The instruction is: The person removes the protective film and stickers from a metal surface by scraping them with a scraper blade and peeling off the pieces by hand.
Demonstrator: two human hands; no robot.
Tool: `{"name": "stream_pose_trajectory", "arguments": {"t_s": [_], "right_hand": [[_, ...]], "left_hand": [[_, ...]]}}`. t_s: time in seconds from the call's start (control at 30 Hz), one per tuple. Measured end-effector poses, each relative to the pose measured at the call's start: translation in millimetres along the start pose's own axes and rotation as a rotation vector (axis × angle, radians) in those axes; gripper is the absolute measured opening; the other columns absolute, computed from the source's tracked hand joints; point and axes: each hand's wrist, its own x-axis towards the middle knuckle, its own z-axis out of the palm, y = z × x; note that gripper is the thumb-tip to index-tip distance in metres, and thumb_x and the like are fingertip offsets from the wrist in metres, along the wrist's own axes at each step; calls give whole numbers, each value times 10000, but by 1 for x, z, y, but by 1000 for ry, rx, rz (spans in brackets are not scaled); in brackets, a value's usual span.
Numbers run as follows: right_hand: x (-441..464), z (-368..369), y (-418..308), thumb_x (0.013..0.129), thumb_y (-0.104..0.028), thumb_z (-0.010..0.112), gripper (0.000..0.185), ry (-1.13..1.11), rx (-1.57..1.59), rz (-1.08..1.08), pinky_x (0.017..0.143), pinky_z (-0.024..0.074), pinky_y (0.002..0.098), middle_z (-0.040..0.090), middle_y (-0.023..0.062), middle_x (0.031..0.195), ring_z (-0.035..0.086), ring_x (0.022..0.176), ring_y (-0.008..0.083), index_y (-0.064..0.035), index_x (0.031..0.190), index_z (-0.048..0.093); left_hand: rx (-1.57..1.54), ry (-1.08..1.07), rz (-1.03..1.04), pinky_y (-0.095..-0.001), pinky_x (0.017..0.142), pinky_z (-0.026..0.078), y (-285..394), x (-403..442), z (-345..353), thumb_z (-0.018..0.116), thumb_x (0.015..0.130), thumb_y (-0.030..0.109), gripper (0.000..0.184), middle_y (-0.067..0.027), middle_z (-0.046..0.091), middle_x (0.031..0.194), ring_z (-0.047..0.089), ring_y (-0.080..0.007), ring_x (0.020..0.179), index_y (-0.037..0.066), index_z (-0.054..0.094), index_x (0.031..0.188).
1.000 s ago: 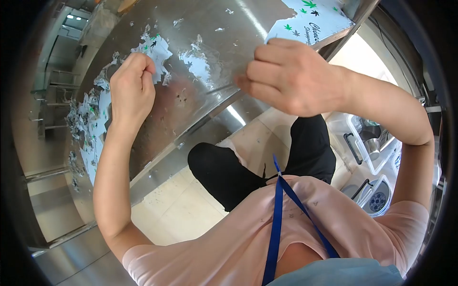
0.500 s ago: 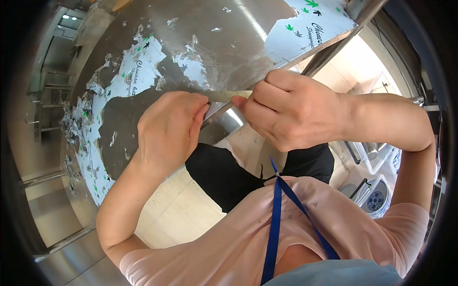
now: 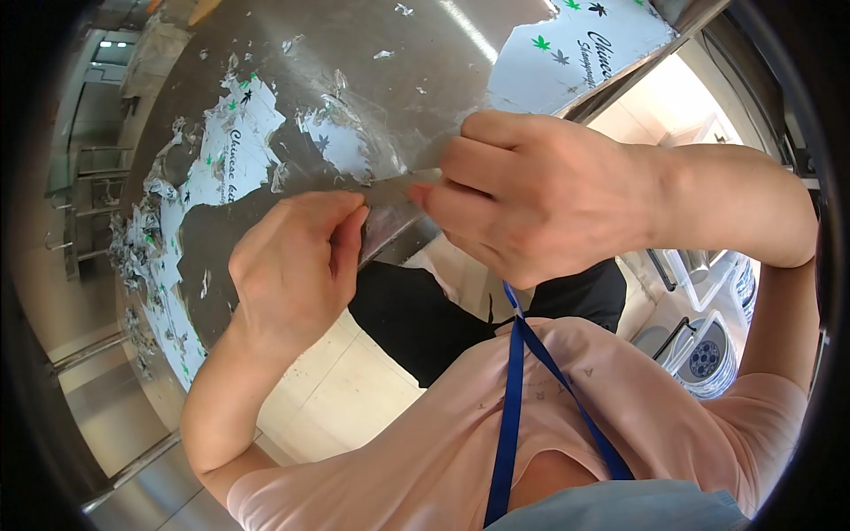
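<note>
A thin, flat greyish strip [image 3: 396,188] spans the short gap between my hands, over the near edge of the metal table. My left hand [image 3: 292,257] is closed, its thumb and forefinger pinching the strip's left end. At the other end, my right hand [image 3: 531,190] is curled with its thumb against the strip; its fingers hide the rest. Beneath and beyond lies the metal tabletop [image 3: 372,97], partly covered by torn white film [image 3: 235,150] printed with leaves and lettering. A smaller film patch [image 3: 341,150] clings just above the strip.
Crumpled film scraps [image 3: 142,239] gather along the table's left edge. A larger film sheet [image 3: 549,66] covers the far right corner. Blue-and-white patterned bowls [image 3: 706,361] sit in a clear bin at lower right. Metal racks [image 3: 97,186] stand at left, above a tiled floor [image 3: 332,372].
Both hands have shifted slightly left, the left one also lower and the right one a little higher. The strip stays between them, and the view has moved a little.
</note>
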Motion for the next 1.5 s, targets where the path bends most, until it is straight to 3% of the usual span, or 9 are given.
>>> {"name": "stream_pose_trajectory", "arguments": {"t_s": [0.43, 0.53, 0.73, 0.83, 0.93, 1.03, 1.27, 1.33, 1.5], "right_hand": [[12, 11, 4, 464, -108, 613, 182, 24, 0, 37, 523, 384, 294, 484, 84, 710, 450, 623, 205, 29, 570, 559], [26, 3, 10, 614, -188, 605, 118, -180, -101, 52, 614, 445, 262, 588, 19, 711, 571, 732, 181, -84, 598, 659], [34, 14, 16, 626, -183, 618, 76, -177, -75, 97, 599, 465, 273, 614, 9, 738, 588, 714, 205, -134, 600, 670], [38, 15, 18, 624, -174, 620, 78, -181, -84, 121, 578, 463, 275, 624, 33, 763, 594, 724, 213, -116, 585, 655], [30, 19, 20, 612, -164, 614, 101, -8, -66, 151, 559, 450, 283, 592, 47, 732, 571, 692, 209, -71, 579, 630], [18, 10, 17, 639, -45, 668, 178, 140, -45, 18, 461, 365, 260, 433, 27, 649, 457, 611, 160, 75, 765, 634], [1, -16, -10, 710, 1, 673, 102, -15, -140, -7, 458, 330, 263, 419, 23, 626, 439, 577, 140, 83, 727, 615], [-1, -13, -9, 721, 6, 673, 98, -11, -114, -7, 457, 329, 264, 419, 24, 625, 442, 579, 141, 84, 720, 612], [-2, -7, -11, 549, -202, 586, 181, -8, -139, 35, 617, 395, 269, 474, 22, 647, 486, 678, 180, -24, 563, 557]], "left_hand": [[42, -43, 67, -289, 521, 488, -17, 6, -7, 681, 709, -76, 214, -107, 627, 751, 611, -246, 605, 3, 544, 854], [90, -58, 40, -283, 526, 486, -28, 6, -11, 679, 719, -61, 195, -102, 631, 757, 613, -241, 608, 10, 549, 846], [128, -48, 29, -291, 535, 486, -49, 9, -10, 677, 734, -39, 180, -99, 635, 760, 609, -237, 604, 18, 553, 852], [103, -38, 27, -300, 544, 485, -57, 11, -8, 670, 744, -33, 175, -102, 634, 761, 606, -244, 605, 16, 551, 862], [109, -75, 10, -305, 600, 491, -48, 14, -15, 672, 746, -25, 176, -113, 639, 798, 621, -254, 673, 10, 564, 881], [90, -156, -21, -296, 707, 501, -24, 5, -23, 688, 738, -27, 227, -126, 652, 887, 643, -252, 791, 1, 574, 931], [-64, 62, 37, -310, 696, 516, 2, -5, 1, 685, 728, -66, 234, -146, 650, 858, 642, -255, 780, -3, 557, 913], [-60, 5, 44, -313, 687, 522, 6, 1, 3, 683, 724, -76, 236, -144, 652, 840, 647, -256, 768, -2, 548, 903], [-9, -32, 129, -299, 629, 532, 0, 7, 4, 683, 717, -80, 233, -133, 657, 810, 654, -246, 704, -1, 536, 879]]}}
